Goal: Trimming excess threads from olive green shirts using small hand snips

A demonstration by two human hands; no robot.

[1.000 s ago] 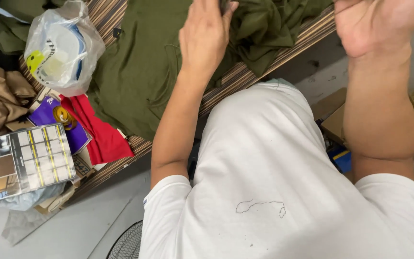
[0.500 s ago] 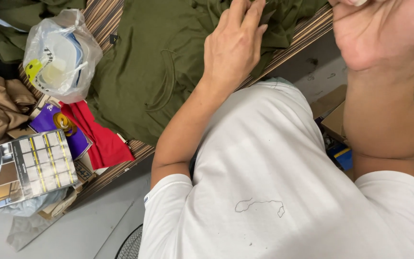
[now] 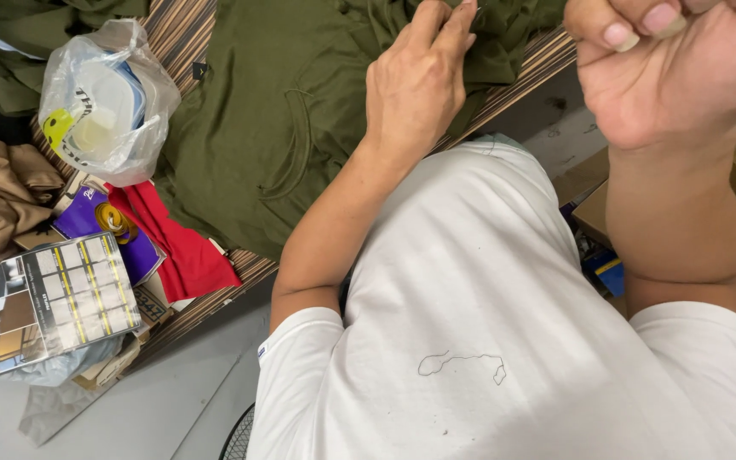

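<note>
Here, an olive-green garment (image 3: 291, 128) is spread on the striped surface (image 3: 176, 34). Its bunched cloth is pinched by the left hand (image 3: 415, 85), fingertips half buried. The right hand (image 3: 675, 68) is raised and clenched, partly cropped; any contents of its grip cannot be made out.

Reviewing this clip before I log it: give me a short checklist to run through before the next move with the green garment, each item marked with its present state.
1. Left hand on the olive green garment: ok, fingertips pinch the fabric near the top edge of the picture.
2. Right hand position: ok, raised close to the camera, closed in a fist.
3. What the right hand holds: cannot tell, nothing visible shows between the fingers.
4. Garment lying flat: not ok, bunched and creased around the left hand.
5. Clutter near the garment: not ok, a plastic bag and red cloth touch its left side.
</note>
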